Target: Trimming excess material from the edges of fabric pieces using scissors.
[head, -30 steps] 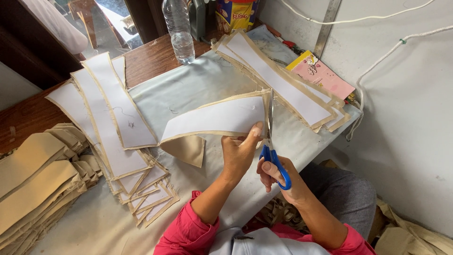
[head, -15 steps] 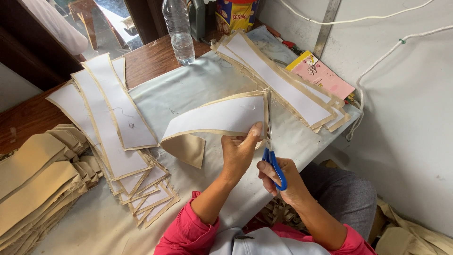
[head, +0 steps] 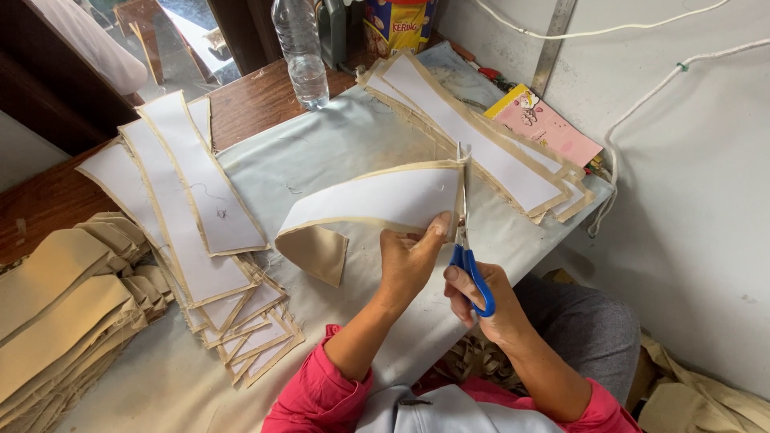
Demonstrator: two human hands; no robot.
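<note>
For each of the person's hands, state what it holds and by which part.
Left hand pinches the white, tan-edged fabric piece near its right end. Right hand holds the blue-handled scissors by the handle loops.

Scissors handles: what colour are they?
Blue, on the scissors in the right hand; head view.

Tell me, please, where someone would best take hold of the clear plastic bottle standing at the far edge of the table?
Probably around the plastic bottle at mid-body, coming from the near side: it stands upright, its round wall suits a wrapping hand, and dark things crowd its right side.
</note>
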